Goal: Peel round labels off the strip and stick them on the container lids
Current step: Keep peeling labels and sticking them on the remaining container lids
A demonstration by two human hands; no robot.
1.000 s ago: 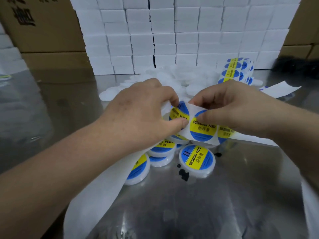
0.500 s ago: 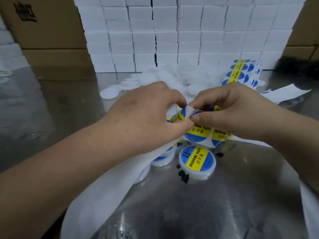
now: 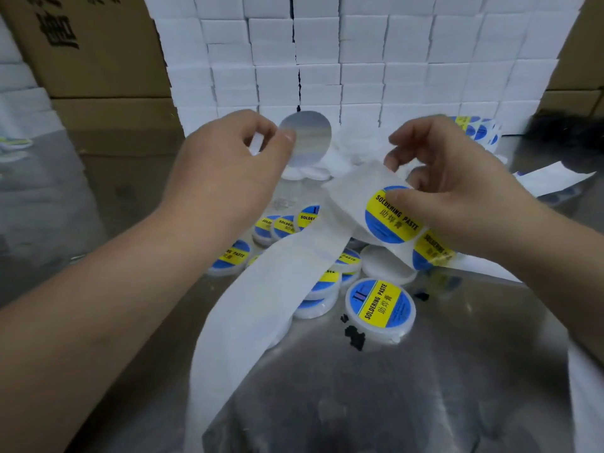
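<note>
We hold a peeled round label (image 3: 307,138) pinched at its edge between thumb and fingers of our left hand (image 3: 228,171), raised clear of the strip with its pale, shiny back toward us; its printed face is turned away and cannot be seen. Our right hand (image 3: 457,197) grips the backing strip (image 3: 287,266), thumb pressed on the next blue and yellow label (image 3: 390,217), fingers curled behind the paper and partly hidden by it. The strip's bare length hangs down between our forearms and runs out of view at the bottom edge. Below and between the hands lie labelled containers (image 3: 380,305) on the metal table (image 3: 457,387); the strip covers several, so their number is unclear. One plain white lid (image 3: 385,266) shows under the right hand. Beyond the hands a heap of unlabelled lids (image 3: 346,152) is blurred, backed by stacked white boxes (image 3: 359,60). Past the right hand a roll of labels (image 3: 474,129) is mostly hidden.
</note>
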